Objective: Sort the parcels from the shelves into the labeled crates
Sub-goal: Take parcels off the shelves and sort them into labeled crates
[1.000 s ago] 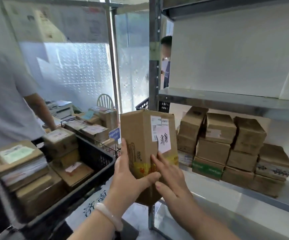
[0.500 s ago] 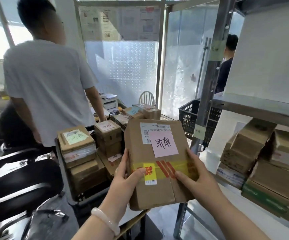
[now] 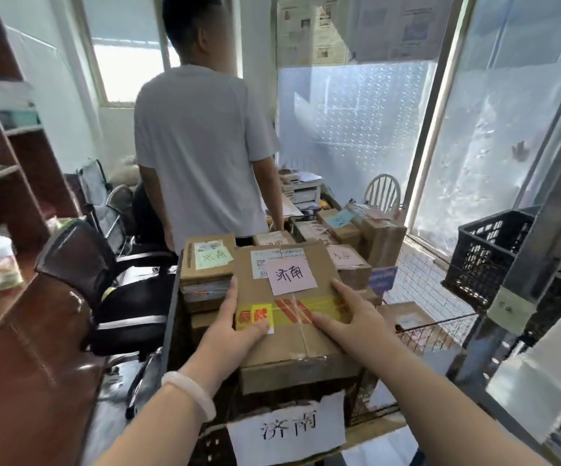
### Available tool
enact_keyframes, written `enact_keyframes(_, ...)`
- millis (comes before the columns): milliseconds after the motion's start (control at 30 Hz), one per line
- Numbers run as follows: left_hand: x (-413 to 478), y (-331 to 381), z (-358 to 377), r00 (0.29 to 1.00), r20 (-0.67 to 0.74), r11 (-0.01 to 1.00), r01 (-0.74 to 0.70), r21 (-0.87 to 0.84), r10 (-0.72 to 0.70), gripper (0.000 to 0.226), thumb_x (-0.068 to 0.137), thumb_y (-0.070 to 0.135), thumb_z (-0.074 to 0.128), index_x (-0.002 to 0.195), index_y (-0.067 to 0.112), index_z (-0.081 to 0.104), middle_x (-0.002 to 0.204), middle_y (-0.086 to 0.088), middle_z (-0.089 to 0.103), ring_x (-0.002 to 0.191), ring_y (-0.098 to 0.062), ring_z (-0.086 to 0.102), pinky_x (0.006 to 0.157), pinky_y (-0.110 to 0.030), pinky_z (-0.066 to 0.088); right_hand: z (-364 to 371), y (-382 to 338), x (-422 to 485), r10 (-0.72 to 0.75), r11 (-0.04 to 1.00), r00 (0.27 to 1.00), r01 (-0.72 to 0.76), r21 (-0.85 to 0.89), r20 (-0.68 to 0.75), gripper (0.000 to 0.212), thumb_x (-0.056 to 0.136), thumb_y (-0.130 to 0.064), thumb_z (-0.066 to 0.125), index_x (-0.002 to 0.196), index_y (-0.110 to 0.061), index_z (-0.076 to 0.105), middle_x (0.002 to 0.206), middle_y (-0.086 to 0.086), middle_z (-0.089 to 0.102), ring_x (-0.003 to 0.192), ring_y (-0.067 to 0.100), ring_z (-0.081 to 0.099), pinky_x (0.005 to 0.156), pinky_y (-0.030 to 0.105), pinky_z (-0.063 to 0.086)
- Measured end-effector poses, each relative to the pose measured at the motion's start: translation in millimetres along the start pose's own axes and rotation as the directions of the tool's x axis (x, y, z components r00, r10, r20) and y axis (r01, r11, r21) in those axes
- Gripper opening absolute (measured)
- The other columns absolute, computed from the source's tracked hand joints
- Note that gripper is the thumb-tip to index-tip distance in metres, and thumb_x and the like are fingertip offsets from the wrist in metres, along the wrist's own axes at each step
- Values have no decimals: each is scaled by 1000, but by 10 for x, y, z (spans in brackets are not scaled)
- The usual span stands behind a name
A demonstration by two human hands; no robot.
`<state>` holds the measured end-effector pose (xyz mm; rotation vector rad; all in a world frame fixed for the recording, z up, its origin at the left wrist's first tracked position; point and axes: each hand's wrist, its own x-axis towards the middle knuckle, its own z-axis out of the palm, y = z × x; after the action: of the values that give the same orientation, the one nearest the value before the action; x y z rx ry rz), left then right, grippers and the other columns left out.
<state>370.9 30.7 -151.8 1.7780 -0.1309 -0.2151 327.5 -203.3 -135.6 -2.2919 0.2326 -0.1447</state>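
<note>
A brown cardboard parcel (image 3: 292,331) with a pink handwritten note and yellow-red tape lies flat above the black crate (image 3: 171,314) that bears a white paper label (image 3: 287,428) with matching characters. My left hand (image 3: 235,327) grips the parcel's left edge, thumb on top over the tape. My right hand (image 3: 349,314) holds the right edge, its fingers spread along the top. Other parcels (image 3: 208,264) fill the crate behind it, one with a green note.
A person in a grey shirt (image 3: 198,146) stands just beyond the crate. A black office chair (image 3: 104,280) is at the left, beside a brown wooden shelf (image 3: 13,196). Wire baskets (image 3: 423,324) with parcels sit to the right, and an empty black crate (image 3: 487,250) farther right.
I turned left from the shelf toward the crates. The parcel went from upright in front of me to flat and lower, over the labeled crate, both hands still holding it.
</note>
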Motion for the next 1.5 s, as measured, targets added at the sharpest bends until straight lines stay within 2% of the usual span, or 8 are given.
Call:
enact_keyframes(100, 163, -12, 16, 998, -24, 998, 58, 1, -58, 85, 87, 40, 71, 147, 58, 12, 130, 12, 40, 112, -14, 48, 94, -30, 37, 33, 20, 343, 12, 1000, 995, -10, -21, 102, 84, 76, -70, 63, 147, -53, 22, 149, -4, 38, 129, 19, 43, 99, 39, 41)
enact_keyframes(367, 428, -140, 32, 987, -39, 984, 161, 78, -159, 98, 81, 37, 78, 153, 45, 13, 135, 6, 43, 118, -16, 48, 101, -29, 36, 224, 203, 830, 3, 999, 977, 8, -52, 214, 81, 79, -65, 64, 149, -45, 27, 146, -3, 42, 122, 16, 48, 80, 26, 40)
enact_keyframes(533, 510, -420, 93, 976, 19, 968, 213, 134, -217, 103, 79, 35, 80, 155, 39, 10, 146, 4, 39, 118, -13, 48, 99, -22, 35, 356, 286, 835, 58, 954, 960, 28, -299, 273, 84, 80, -71, 57, 150, -42, 22, 146, 1, 39, 127, 22, 46, 100, 36, 42)
enact_keyframes(767, 653, -593, 141, 973, 82, 945, 188, 268, -216, 112, 74, 34, 83, 154, 41, 5, 147, 3, 41, 121, -13, 50, 106, -27, 39, 419, 320, 910, 22, 713, 960, 180, -678, 279, 87, 71, -85, 46, 144, -39, 34, 140, -2, 44, 133, 27, 24, 108, 48, 22)
enact_keyframes(867, 739, -607, 156, 971, 86, 913, 177, 366, -223, 116, 73, 40, 82, 154, 43, -2, 146, -2, 37, 126, -21, 47, 111, -42, 38, 496, 362, 913, 26, 712, 963, 169, -682, 267, 93, 71, -85, 45, 149, -37, 27, 153, 2, 31, 146, 31, 1, 115, 52, 8)
enact_keyframes(1000, 827, -626, 129, 963, 137, 888, 151, 434, -231, 116, 74, 43, 81, 155, 42, -2, 146, -5, 31, 126, -22, 46, 111, -38, 38, 596, 379, 892, -21, 685, 962, 213, -697, 273, 96, 70, -85, 45, 151, -36, 27, 162, -3, -17, 145, 26, -25, 115, 50, -11)
enact_keyframes(1233, 928, -655, 109, 947, 200, 823, 100, 559, -250, 119, 75, 48, 79, 152, 44, -12, 138, -1, 29, 109, -14, 46, 99, -26, 39, 708, 345, 896, 5, 703, 933, 253, -665, 360, 93, 76, -83, 40, 153, -38, 13, 162, -9, 16, 150, 16, 2, 110, 55, -25)
enact_keyframes(1500, 995, -871, 35, 874, 278, 813, 195, 548, -398, 114, 77, 34, 82, 158, 27, 1, 148, 2, 44, 113, -7, 48, 94, -19, 44, 828, 271, 938, 3, 711, 938, 242, -660, 348, 91, 78, -82, 41, 153, -40, 13, 163, -7, 14, 150, 16, 7, 113, 57, -20)
